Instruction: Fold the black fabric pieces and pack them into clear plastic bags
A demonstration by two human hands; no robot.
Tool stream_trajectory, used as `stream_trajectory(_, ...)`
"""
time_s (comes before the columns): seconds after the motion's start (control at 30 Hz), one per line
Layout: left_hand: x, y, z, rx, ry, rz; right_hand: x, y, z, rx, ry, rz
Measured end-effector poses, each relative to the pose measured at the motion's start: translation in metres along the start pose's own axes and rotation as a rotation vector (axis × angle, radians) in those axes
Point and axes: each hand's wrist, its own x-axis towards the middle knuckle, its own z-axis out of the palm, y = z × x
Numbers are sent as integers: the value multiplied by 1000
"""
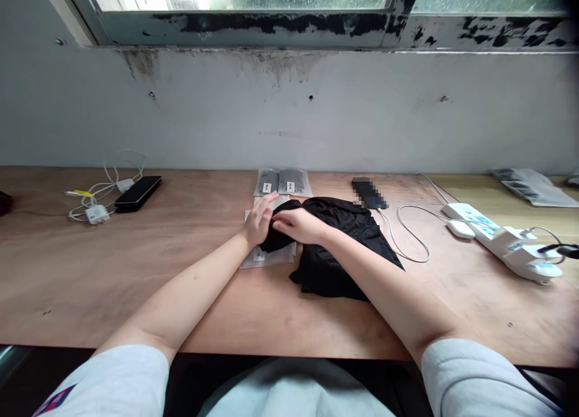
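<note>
Grey wall (pixel 217 115) behind a brown wooden table (pixel 253 332). My left hand (pixel 261 221) has its fingers extended, thumb loosely apart, set against the left side of a bunched black fabric piece (pixel 277 241); I see no grip in it. My right hand (pixel 301 225) bends over that piece from the right, fingers curled; whether they pinch it, I cannot tell. The piece lies over a translucent bag (pixel 280 259), mid-table. It should prove light, soft and rather slippery (the faint sheen suggests smooth cloth), hardly fragile, and best taken by its folded edges. Just right spreads a larger black cloth (pixel 325 272), partly covered by my right forearm (pixel 371 266); any join between the two is hidden. Beyond, two labelled packets (pixel 293 178) bear unreadable print. The phone (pixel 367 192) is pixelated; a black lead (pixel 567 251) is cut off at right.
</note>
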Motion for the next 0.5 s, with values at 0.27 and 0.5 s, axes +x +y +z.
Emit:
stream_trajectory(0.27,1,12,2,203,-368,196,2,48,-27,-256,39,476)
stream_trajectory(0.5,1,9,3,312,-427,226,-5,66,-37,380,90,502)
